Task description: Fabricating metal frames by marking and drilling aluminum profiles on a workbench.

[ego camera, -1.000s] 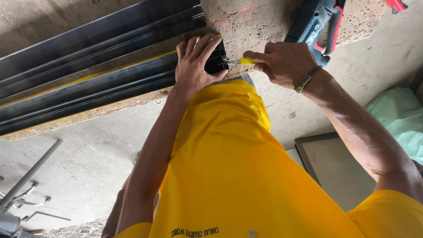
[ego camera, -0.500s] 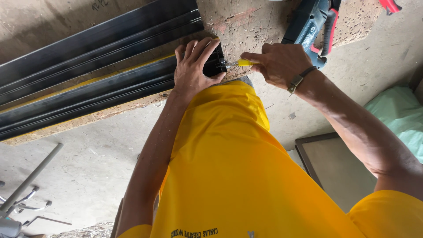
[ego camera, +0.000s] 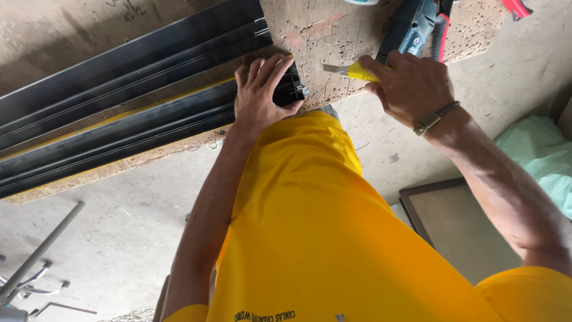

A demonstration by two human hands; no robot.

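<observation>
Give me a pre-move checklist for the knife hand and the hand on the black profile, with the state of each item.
1. Left hand flat on the end of the black profile: ok.
2. Right hand has a closed grip on the yellow utility knife: ok.
3. Blade tip apart from the left fingers: ok, a gap shows.
4. Blade extended: ok, metal shows past the handle.
5. Profile resting on the workbench: ok.
6. Blade locked: cannot tell.
</observation>
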